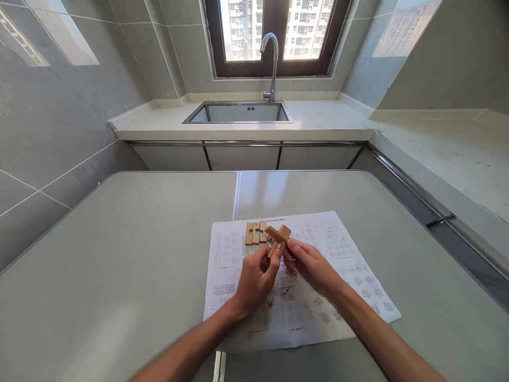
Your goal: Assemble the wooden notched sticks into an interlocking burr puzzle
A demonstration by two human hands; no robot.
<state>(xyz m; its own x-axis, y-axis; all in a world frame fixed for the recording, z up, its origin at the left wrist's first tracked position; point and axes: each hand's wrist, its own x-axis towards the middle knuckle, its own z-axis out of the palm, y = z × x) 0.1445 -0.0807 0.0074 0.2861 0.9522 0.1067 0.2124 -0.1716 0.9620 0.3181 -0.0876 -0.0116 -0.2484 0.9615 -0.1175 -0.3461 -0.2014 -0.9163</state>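
Both my hands meet over a printed instruction sheet (350, 265) on a grey table (119, 265). My left hand (256, 278) is closed, pinching the lower end of a small cross of crossed wooden puzzle bars (278, 236). My right hand (310, 262) is closed too, its fingertips gripping the same crossed bars from the right. Just beyond them, three more notched wooden bars (255, 232) lie side by side on the sheet, untouched.
The table is made of two panels with a seam (236, 196) down the middle. Beyond it runs a white counter with a steel sink (238, 112) and a curved tap (272, 63) under a window. A second counter (445, 154) runs along the right.
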